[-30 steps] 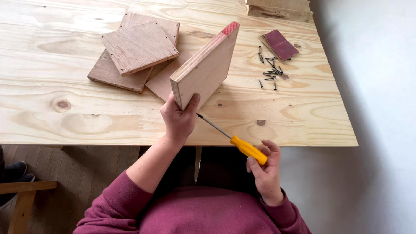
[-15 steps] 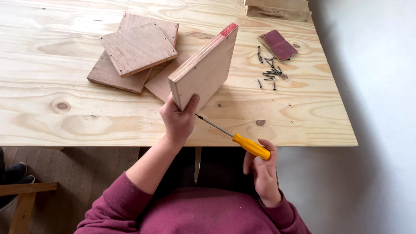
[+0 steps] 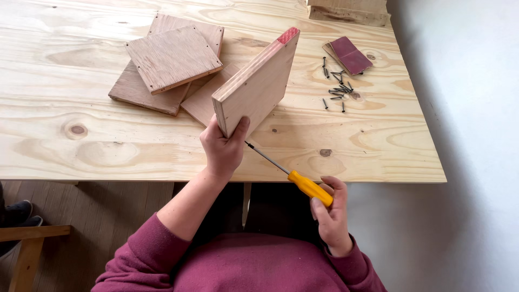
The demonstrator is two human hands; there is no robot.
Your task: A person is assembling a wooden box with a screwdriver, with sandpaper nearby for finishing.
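Note:
My left hand [image 3: 223, 148] grips the near end of a plywood board [image 3: 258, 84] that stands on edge over the pine table [image 3: 81, 135]. Its far end carries a red patch. My right hand [image 3: 331, 216] holds a screwdriver [image 3: 292, 176] by its yellow handle, off the table's front edge. The metal shaft points up and left, and its tip sits at the board's near lower corner beside my left thumb.
A stack of flat plywood squares [image 3: 167, 62] lies behind the board. Several dark screws [image 3: 336, 89] are scattered at right beside a dark red sanding block [image 3: 350, 54]. More timber [image 3: 346, 11] rests at the far edge. A wooden stool [image 3: 21, 243] stands lower left.
My right hand and the screwdriver handle have shifted slightly right and down. The board and left hand stay almost where they were.

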